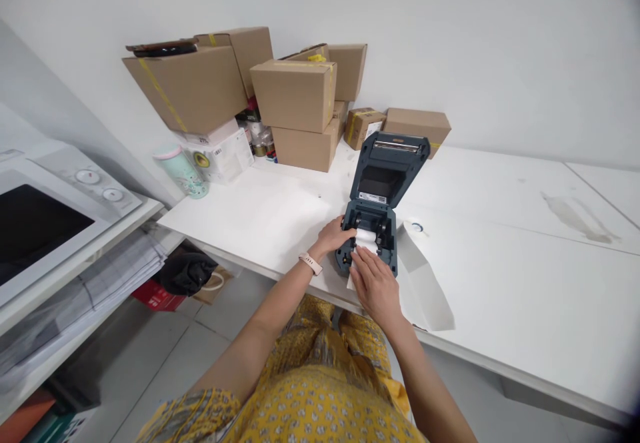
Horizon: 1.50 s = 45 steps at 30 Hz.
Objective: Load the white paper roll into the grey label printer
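Observation:
A dark grey label printer (391, 233) stands near the table's front edge with its lid (395, 176) raised. Inside lies a small white paper roll (367, 235), and a strip from it runs toward the front of the printer. My left hand (333, 236) grips the printer's left side, its thumb reaching in beside the roll. Stretched out over the strip at the front are the fingers of my right hand (376, 286), pressing it flat. They cover part of the paper.
Right of the printer, a curled white backing strip (425, 286) lies beside a small ring-shaped item (417, 227). Stacked cardboard boxes (295, 96) line the wall behind. A mint tumbler (183, 173) stands at the left, near a microwave (55, 196) on a separate shelf.

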Each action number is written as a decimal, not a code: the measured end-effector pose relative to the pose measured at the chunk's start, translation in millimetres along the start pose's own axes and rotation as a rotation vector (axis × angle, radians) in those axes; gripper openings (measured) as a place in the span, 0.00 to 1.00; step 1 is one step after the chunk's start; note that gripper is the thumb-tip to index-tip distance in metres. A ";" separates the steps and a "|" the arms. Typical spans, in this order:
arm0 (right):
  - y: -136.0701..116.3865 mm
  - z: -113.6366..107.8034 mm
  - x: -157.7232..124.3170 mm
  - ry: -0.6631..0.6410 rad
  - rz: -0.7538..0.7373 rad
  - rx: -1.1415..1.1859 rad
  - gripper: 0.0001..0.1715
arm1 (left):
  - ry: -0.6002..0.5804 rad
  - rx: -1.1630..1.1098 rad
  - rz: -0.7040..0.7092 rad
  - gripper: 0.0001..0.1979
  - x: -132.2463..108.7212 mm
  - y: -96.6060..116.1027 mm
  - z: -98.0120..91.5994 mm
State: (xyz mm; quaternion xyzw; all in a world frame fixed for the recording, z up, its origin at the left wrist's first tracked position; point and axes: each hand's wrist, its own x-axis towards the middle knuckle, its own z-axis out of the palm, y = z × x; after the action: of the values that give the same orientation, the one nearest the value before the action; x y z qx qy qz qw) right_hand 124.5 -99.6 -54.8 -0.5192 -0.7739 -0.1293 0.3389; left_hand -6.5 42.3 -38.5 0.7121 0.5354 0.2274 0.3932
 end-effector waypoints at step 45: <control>-31.9 -30.8 -45.7 0.194 -0.027 0.220 0.26 | 0.493 0.093 0.912 0.22 -44.4 78.5 -35.3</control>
State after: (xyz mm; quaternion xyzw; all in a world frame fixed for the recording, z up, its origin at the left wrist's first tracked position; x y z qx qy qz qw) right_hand 118.7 -163.0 -57.4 -0.4537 -0.7538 -0.0979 0.4651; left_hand -1.3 2.4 49.6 0.8151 0.2569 0.5124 0.0844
